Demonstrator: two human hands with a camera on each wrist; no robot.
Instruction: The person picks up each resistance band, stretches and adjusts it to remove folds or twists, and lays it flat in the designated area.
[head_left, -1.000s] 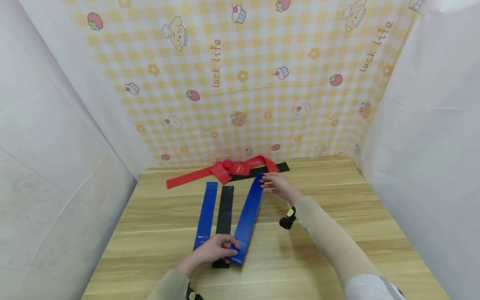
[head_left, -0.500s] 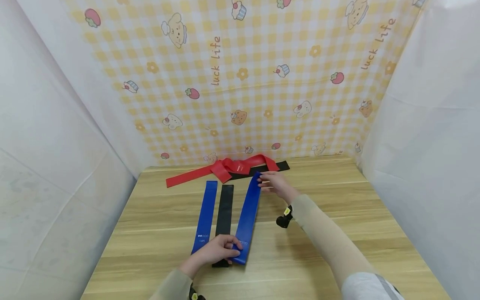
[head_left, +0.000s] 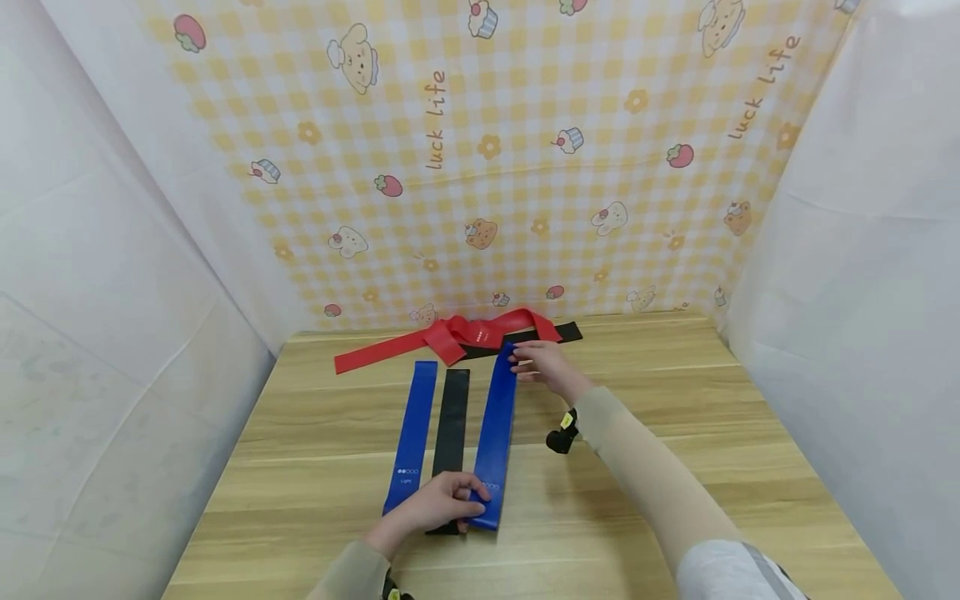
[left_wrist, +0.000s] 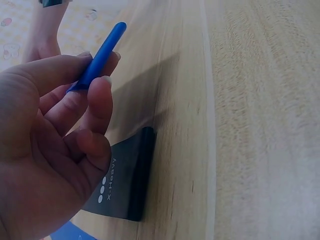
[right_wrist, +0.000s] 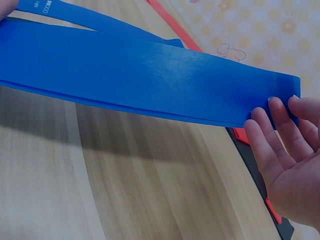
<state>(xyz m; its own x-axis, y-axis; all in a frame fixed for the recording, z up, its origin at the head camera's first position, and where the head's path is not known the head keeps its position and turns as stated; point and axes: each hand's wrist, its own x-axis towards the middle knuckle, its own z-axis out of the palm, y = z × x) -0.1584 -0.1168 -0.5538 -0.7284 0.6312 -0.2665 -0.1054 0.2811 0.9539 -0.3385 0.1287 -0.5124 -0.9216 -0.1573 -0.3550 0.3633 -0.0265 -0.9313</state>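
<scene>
A blue resistance band (head_left: 493,433) is stretched lengthwise between my two hands, raised off the table as its shadow in the right wrist view shows. My left hand (head_left: 442,504) pinches its near end between thumb and fingers. At the far end, my right hand (head_left: 547,367) pinches the band's edge. Left of it lies a black resistance band (head_left: 452,417), flat, marked X-Heavy (left_wrist: 122,177) in the left wrist view and partly covered by my left hand. Further left, another blue resistance band (head_left: 414,425), printed Light, lies roughly parallel to the black one.
At the back of the wooden table (head_left: 637,500) lies a tangled red resistance band (head_left: 382,352), over another black band (head_left: 572,332). A patterned cloth (head_left: 487,192) hangs behind, and white sheets (head_left: 847,250) close off both sides.
The held blue band has swung from a slant to nearly parallel with the black one. Its far end moved left with my right hand; its near end shifted slightly right with my left.
</scene>
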